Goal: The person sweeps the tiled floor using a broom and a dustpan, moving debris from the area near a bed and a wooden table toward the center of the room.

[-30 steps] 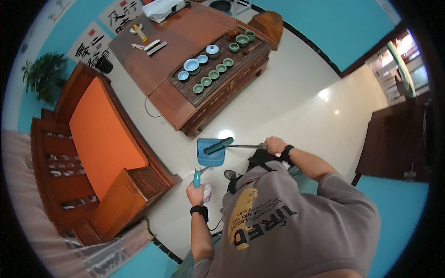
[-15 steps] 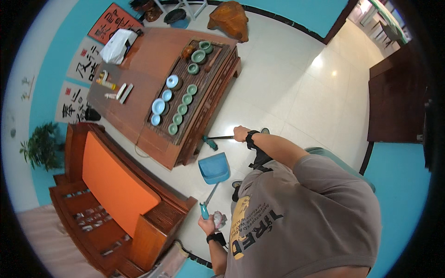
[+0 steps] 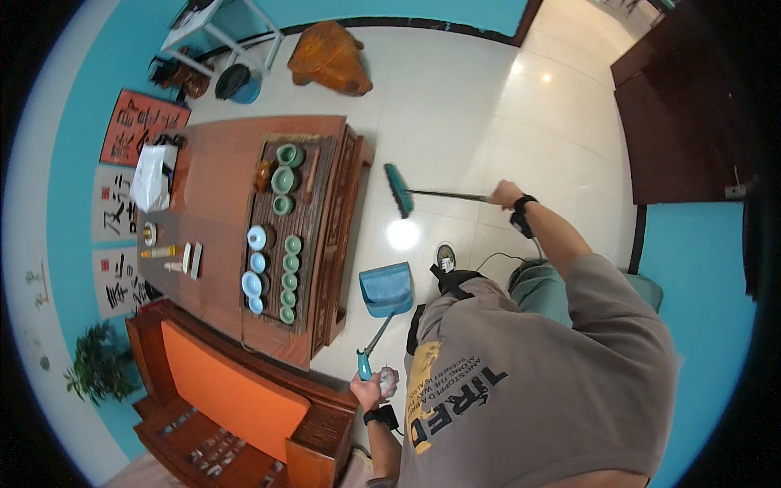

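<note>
Broom [image 3: 399, 189] is gripped by its handle in the right hand [image 3: 506, 195], head well apart from the dustpan [image 3: 387, 290]. Dustpan handle is held in the left hand [image 3: 367, 391]; a crumpled whitish bundle [image 3: 388, 381] is seen against that hand. Pan is set between table [image 3: 215, 179] edge and shoe [image 3: 445, 257], narrow gap. Wider floor [image 3: 488, 106] is spanned from broom to dark panel [image 3: 671, 134].

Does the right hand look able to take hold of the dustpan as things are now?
Probably not: the right hand is closed around the broom, and the left hand holds the dustpan by its handle.
</note>
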`<state>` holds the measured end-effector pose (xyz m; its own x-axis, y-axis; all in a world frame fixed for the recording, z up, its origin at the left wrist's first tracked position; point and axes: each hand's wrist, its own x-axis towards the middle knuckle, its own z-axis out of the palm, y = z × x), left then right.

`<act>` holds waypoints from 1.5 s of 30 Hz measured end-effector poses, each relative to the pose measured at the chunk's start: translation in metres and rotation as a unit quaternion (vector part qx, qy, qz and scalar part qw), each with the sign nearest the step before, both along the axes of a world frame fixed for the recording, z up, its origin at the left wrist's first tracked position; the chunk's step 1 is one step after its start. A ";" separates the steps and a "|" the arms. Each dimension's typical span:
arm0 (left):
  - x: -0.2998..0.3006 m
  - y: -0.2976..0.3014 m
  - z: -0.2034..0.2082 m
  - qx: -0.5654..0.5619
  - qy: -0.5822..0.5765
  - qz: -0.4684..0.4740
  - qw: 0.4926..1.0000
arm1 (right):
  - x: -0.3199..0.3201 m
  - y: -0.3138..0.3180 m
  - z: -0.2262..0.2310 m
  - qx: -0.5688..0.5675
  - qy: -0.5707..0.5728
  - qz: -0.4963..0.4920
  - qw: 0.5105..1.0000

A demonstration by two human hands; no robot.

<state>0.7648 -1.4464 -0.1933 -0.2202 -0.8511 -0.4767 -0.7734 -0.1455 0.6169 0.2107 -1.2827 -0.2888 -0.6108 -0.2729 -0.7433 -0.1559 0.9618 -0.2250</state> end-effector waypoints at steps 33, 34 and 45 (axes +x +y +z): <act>-0.271 -0.219 -0.012 0.047 0.024 -0.468 0.882 | 0.134 -0.046 0.063 0.003 0.216 0.060 0.975; -0.270 -0.220 -0.013 0.054 0.024 -0.471 0.880 | 0.144 -0.056 0.067 -0.004 0.180 0.099 0.979; -0.274 -0.230 -0.022 0.086 0.138 -0.496 0.853 | 0.220 0.001 0.107 0.004 0.086 -0.225 0.971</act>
